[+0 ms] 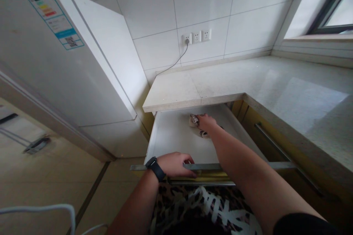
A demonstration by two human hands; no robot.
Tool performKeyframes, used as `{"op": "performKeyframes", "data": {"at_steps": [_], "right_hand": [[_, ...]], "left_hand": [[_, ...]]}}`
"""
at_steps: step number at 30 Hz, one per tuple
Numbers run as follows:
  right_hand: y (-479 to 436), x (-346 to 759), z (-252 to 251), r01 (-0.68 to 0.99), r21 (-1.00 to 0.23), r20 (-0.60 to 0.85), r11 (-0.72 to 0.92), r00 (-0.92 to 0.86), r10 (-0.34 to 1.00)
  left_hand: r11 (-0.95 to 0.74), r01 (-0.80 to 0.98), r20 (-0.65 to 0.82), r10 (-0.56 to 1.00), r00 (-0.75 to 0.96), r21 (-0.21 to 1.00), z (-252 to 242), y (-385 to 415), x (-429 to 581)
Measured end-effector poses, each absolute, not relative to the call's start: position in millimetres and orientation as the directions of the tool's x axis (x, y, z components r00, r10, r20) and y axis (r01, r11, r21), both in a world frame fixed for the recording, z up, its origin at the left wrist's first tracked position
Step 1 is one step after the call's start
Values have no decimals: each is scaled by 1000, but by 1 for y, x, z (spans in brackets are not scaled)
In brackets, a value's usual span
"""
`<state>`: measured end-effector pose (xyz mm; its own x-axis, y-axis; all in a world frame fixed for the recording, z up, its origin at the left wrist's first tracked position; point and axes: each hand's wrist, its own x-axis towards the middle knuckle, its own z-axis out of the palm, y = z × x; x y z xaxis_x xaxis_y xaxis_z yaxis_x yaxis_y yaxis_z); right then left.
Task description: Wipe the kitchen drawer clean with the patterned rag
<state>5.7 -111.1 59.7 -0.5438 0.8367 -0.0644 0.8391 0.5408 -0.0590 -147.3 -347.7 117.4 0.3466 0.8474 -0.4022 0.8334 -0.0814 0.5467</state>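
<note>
A white drawer is pulled out beneath the counter. Inside it, toward the back, my right hand is closed on a bunched cloth, pale with a dark brown and white pattern. Another dark-and-white patterned bit shows just under the wrist; whether it belongs to the same cloth I cannot tell. My left hand, with a black watch at the wrist, is wrapped over the top edge of the drawer front. My right forearm hides part of the drawer's right side.
A pale stone countertop runs above the drawer and turns right. At the left stands a white fridge. Wall sockets hold a plug with a grey cord. A handled yellow cabinet front lies to the right. White cable crosses the lower left.
</note>
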Motion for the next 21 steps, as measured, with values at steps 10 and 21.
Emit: {"op": "performKeyframes", "data": {"at_steps": [10, 21], "right_hand": [[-202, -101, 54, 155, -212, -166, 965, -979, 120], [-141, -38, 58, 689, -97, -77, 718, -724, 685]], "left_hand": [[-117, 829, -369, 855, 364, 547, 116, -347, -149], [-80, 828, -377, 863, 336, 555, 117, -349, -146]]}}
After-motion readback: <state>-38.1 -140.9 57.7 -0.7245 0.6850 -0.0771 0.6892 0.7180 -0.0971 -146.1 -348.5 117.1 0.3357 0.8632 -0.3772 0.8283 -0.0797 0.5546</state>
